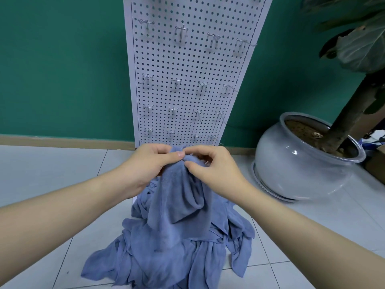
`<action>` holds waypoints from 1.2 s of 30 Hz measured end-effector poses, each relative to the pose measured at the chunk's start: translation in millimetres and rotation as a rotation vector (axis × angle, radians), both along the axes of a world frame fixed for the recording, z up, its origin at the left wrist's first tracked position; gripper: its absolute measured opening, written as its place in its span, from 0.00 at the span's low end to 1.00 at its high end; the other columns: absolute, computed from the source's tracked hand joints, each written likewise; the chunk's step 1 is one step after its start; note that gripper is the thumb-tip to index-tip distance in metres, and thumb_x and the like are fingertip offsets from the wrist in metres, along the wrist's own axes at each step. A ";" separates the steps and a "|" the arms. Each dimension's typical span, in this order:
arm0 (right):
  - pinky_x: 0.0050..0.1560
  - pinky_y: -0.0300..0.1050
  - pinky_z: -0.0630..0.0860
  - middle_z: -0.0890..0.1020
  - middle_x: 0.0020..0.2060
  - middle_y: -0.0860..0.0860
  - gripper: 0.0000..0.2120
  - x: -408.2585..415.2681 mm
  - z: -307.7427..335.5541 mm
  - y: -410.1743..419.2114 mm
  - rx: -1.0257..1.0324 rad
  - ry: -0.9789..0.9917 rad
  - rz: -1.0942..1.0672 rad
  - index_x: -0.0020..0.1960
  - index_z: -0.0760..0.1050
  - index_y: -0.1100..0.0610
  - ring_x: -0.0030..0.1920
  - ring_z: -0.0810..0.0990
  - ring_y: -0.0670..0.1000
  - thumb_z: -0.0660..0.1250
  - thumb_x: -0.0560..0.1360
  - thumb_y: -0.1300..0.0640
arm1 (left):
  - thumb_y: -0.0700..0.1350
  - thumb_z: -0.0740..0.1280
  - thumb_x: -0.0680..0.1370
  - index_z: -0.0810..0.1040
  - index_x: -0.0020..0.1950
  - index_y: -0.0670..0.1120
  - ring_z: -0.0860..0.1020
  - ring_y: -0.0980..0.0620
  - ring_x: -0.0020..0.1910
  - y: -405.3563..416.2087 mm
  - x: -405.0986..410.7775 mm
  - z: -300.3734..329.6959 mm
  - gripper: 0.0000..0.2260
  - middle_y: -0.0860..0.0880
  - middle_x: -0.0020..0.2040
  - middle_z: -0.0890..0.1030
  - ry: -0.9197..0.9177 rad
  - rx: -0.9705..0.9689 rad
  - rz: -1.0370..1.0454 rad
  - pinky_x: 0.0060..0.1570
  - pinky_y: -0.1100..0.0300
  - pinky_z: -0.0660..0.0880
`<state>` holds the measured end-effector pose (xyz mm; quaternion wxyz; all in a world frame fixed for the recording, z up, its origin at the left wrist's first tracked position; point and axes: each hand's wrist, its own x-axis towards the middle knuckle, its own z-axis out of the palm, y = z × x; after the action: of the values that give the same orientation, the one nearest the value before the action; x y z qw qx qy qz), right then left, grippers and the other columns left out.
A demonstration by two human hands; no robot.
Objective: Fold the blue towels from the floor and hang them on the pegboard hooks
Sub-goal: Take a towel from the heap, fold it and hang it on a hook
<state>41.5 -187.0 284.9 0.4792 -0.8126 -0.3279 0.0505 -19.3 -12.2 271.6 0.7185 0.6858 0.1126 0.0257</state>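
Observation:
A blue towel (179,201) hangs down from both my hands, lifted above a heap of several blue towels (166,257) on the tiled floor. My left hand (145,165) grips the towel's top edge, thumb on the front. Right beside it, my right hand (214,172) pinches the same edge with thumb and fingertips. Behind them a white pegboard (187,65) leans on the green wall. Its metal hooks (213,38) sit in several rows, all bare.
A large grey glazed pot (298,161) with a leafy plant (354,49) stands on the floor to the right, close to the towel heap. A brown skirting board (62,141) runs along the wall. Pale floor tiles (52,167) lie to the left.

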 end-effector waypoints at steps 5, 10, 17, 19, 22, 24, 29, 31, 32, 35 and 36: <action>0.33 0.37 0.68 0.76 0.31 0.50 0.10 2.6 3.7 1.2 0.112 0.357 -0.103 0.45 0.79 0.56 0.32 0.71 0.48 0.77 0.76 0.53 | 0.42 0.71 0.80 0.86 0.51 0.41 0.84 0.48 0.47 3.7 -0.3 0.4 0.06 0.40 0.50 0.87 -0.095 0.048 0.021 0.54 0.54 0.80; 0.34 0.40 0.67 0.73 0.31 0.51 0.21 0.3 3.0 4.4 -0.042 0.346 -0.060 0.41 0.76 0.57 0.32 0.70 0.48 0.73 0.76 0.39 | 0.38 0.67 0.82 0.87 0.41 0.46 0.82 0.56 0.40 -5.7 -3.0 4.5 0.13 0.45 0.38 0.85 -0.167 0.091 -0.035 0.44 0.64 0.78; 0.27 0.39 0.56 0.62 0.24 0.44 0.24 -2.3 9.4 4.6 -0.083 0.144 -0.045 0.30 0.67 0.53 0.26 0.58 0.45 0.67 0.83 0.48 | 0.38 0.73 0.78 0.86 0.47 0.39 0.82 0.52 0.42 -4.3 -1.5 2.9 0.03 0.43 0.43 0.86 -0.188 0.085 0.075 0.48 0.58 0.80; 0.28 0.39 0.56 0.61 0.24 0.45 0.26 -0.3 9.7 1.5 -0.061 0.137 -0.076 0.28 0.68 0.56 0.27 0.58 0.45 0.68 0.83 0.51 | 0.39 0.74 0.77 0.85 0.47 0.38 0.81 0.51 0.42 -1.6 -0.4 2.0 0.04 0.41 0.43 0.85 -0.168 0.073 0.091 0.50 0.55 0.80; 0.34 0.42 0.65 0.68 0.29 0.53 0.24 8.2 8.6 -4.0 0.031 0.241 -0.171 0.37 0.75 0.70 0.31 0.65 0.50 0.72 0.80 0.51 | 0.39 0.74 0.77 0.85 0.50 0.37 0.82 0.49 0.44 4.8 0.8 0.0 0.06 0.38 0.48 0.86 -0.140 0.062 0.127 0.53 0.53 0.80; 0.37 0.46 0.69 0.70 0.29 0.54 0.22 16.2 7.8 -8.9 0.061 0.281 -0.223 0.38 0.77 0.68 0.32 0.66 0.51 0.74 0.78 0.51 | 0.39 0.73 0.78 0.86 0.51 0.37 0.83 0.48 0.45 8.9 1.3 -1.1 0.06 0.37 0.51 0.86 -0.104 0.035 0.141 0.54 0.53 0.81; 0.31 0.36 0.67 0.73 0.24 0.43 0.13 8.8 10.5 -9.9 -0.016 0.076 -0.191 0.37 0.82 0.60 0.26 0.67 0.42 0.76 0.77 0.54 | 0.44 0.71 0.80 0.86 0.48 0.39 0.83 0.49 0.41 5.8 1.3 -0.7 0.09 0.41 0.45 0.87 -0.016 0.012 0.099 0.46 0.56 0.81; 0.33 0.40 0.69 0.75 0.25 0.44 0.13 -1.4 7.1 -5.1 -0.099 -0.120 -0.119 0.36 0.81 0.57 0.29 0.71 0.45 0.75 0.77 0.53 | 0.49 0.70 0.80 0.87 0.51 0.38 0.85 0.49 0.44 -1.8 0.0 1.9 0.14 0.41 0.47 0.87 0.014 -0.013 0.019 0.47 0.58 0.82; 0.36 0.46 0.70 0.74 0.26 0.47 0.15 -4.8 4.3 -3.1 -0.146 -0.233 -0.088 0.35 0.79 0.57 0.31 0.71 0.48 0.74 0.77 0.53 | 0.51 0.70 0.79 0.86 0.53 0.38 0.85 0.48 0.46 -4.5 0.0 2.6 0.16 0.41 0.49 0.87 0.037 -0.031 -0.009 0.51 0.57 0.82; 0.38 0.51 0.68 0.70 0.29 0.46 0.17 -4.9 -0.6 -2.7 -0.206 -0.402 -0.041 0.33 0.73 0.55 0.36 0.70 0.51 0.72 0.79 0.53 | 0.53 0.72 0.77 0.86 0.53 0.38 0.85 0.49 0.46 -5.1 1.1 4.7 0.18 0.41 0.49 0.87 0.088 -0.062 -0.012 0.56 0.53 0.79; 0.39 0.51 0.69 0.71 0.30 0.46 0.15 -4.1 -0.5 -3.5 -0.219 -0.402 -0.034 0.35 0.75 0.55 0.37 0.71 0.51 0.72 0.79 0.53 | 0.52 0.72 0.77 0.87 0.52 0.39 0.84 0.50 0.44 -3.2 1.5 5.2 0.15 0.42 0.49 0.88 0.095 -0.055 -0.007 0.54 0.55 0.79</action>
<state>37.4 -190.5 284.4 0.3141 -0.8588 -0.3957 -0.0855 -17.8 -15.4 276.8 0.7311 0.6666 0.1448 -0.0124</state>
